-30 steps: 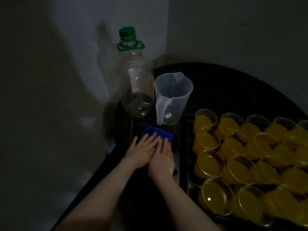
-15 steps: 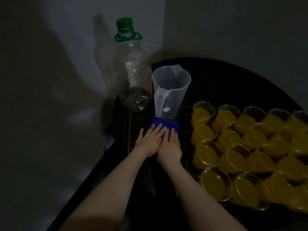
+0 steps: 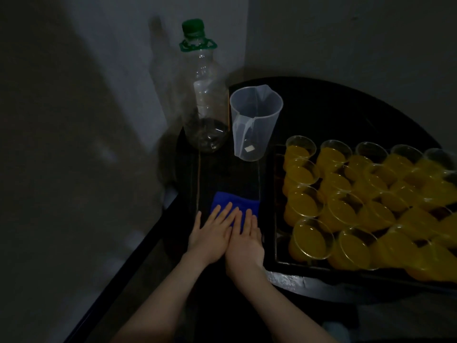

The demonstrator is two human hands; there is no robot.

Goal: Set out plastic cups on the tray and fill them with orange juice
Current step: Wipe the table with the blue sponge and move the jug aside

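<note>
Since a second ago we still press left hand (image 3: pixel 210 233) and right hand (image 3: pixel 244 241), fingers flat, on the blue cloth (image 3: pixel 235 203), seemingly folded; juice cups (image 3: pixel 346 201) run off frame

Clear glossy plastic cups (image 3: pixel 306 205), bottle (image 3: pixel 205 95) and jug (image 3: pixel 254 122); matt blue cloth (image 3: pixel 235 203); glossy dark tray (image 3: pixel 272 243).

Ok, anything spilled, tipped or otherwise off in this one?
Nothing stands out. The cups stand upright on the tray, filled with juice, no visible spill, though the light is dim. Bottle and jug stand upright, apparently empty. Left hand and right hand rest flat on the blue cloth.
</note>
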